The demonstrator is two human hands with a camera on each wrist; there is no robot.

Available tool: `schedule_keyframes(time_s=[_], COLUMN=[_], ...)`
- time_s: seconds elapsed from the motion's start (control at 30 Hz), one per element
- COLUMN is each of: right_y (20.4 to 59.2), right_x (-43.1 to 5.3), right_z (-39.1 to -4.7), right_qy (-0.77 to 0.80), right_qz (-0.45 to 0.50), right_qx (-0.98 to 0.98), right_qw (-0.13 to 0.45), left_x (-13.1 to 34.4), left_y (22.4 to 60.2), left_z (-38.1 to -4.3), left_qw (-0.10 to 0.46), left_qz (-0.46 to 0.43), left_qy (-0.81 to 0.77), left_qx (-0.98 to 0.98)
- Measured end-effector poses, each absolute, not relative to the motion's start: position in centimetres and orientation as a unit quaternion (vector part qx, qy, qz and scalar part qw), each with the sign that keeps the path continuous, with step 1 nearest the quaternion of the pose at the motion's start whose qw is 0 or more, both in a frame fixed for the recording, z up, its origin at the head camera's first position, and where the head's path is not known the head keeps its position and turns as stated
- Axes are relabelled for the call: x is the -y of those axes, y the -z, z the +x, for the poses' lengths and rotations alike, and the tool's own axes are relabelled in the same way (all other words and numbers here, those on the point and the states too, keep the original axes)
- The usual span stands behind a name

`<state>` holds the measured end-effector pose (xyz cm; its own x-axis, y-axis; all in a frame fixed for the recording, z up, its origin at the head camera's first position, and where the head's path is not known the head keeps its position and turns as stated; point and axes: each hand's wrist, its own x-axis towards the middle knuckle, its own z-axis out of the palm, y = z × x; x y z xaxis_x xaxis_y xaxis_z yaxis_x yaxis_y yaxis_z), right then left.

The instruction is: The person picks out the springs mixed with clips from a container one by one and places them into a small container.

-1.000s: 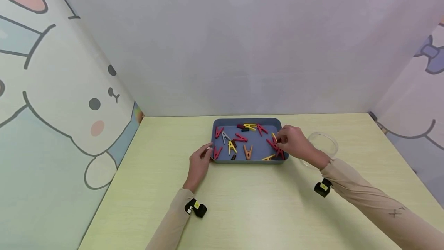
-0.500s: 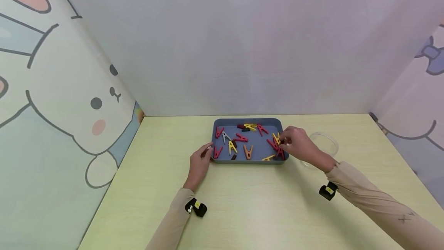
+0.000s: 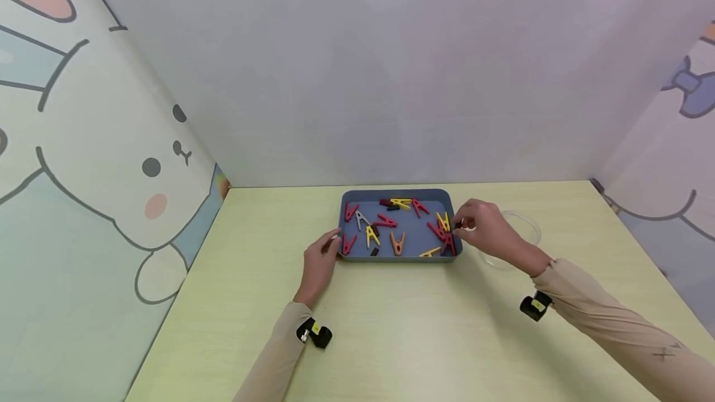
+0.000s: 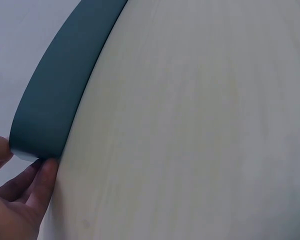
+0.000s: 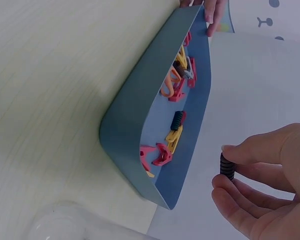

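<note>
Here a black ribbed piece (image 5: 227,168) sits pinched at the right grip's (image 5: 272,176) fingertips.

Cartoon rabbit (image 3: 112,147), L wall (image 3: 56,309); grey back wall (image 3: 391,79); R wall (image 3: 692,259), prob. 2nd cartoon (image 3: 665,166).

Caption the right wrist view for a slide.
Right hand pinching a dark ridged piece near a blue tray of clips.

In my right hand (image 5: 275,175) I pinch a black ribbed piece (image 5: 227,168), apart from the blue tray (image 5: 125,115). Red clips (image 5: 163,154), yellow clips (image 5: 174,139) and an orange clip (image 5: 168,84) lie inside; my left hand (image 5: 212,12) touches its far end.
</note>
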<state>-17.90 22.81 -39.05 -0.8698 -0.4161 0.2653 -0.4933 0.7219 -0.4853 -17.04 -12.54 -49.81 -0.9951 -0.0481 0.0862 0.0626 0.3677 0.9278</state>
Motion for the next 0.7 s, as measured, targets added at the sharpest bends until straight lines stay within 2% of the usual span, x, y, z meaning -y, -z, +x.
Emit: schedule_keyframes(time_s=[0.7], right_y=[38.4], right_x=[-24.2], right_z=[-16.9], right_qy=[-0.274], right_qz=[0.236], right_qx=[0.926], right_qw=[0.103], left_x=[12.4], left_y=[49.8], left_z=[-17.3], left_qw=[0.054], left_qz=[0.0], left_qy=[0.561], left_qx=[0.826])
